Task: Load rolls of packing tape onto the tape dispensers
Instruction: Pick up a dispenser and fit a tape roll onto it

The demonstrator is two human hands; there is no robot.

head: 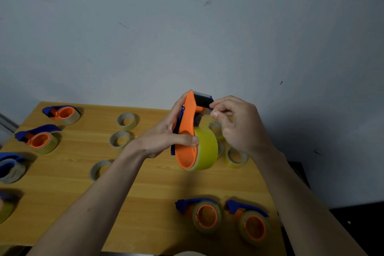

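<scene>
Orange dispenser [188,131]: held upright above the wooden table [145,193], between both hands, with a yellow-green tape roll [206,149] seated on its round hub at the lower end.
Left hand [164,139]: grips the dispenser body from the left; fingers curl behind the orange plate, and the thumb presses across its front next to the roll.
Right hand [239,124]: raised to the dispenser's upper end; thumb and forefinger are pressed together, pinching at the black roller [202,100]. Whether a tape end lies between them cannot be told.
Forearms: both bare, reaching in from the lower frame edge and converging on the dispenser.
Near loaded dispensers, count 2: blue-handled, orange-hubbed, one [199,214] just beside the other [249,222], lying flat at the near right of the table.
Left loaded dispensers, count 4: ranged along the left edge from near [4,208] to far [62,113], with two between [11,167] [39,138]; the nearest is blurred and cut off by the frame.
Loose clear rolls, count 3 left of the hands: [99,169], [120,141], [126,120].
Loose clear rolls behind the hands: one plainly visible [236,157]; others partly hidden, count cannot be told.
Surface: light wood-grain tabletop.
Room: plain grey-white wall [187,27] with a few dark scuffs; a dark area at the lower right beyond the table.
</scene>
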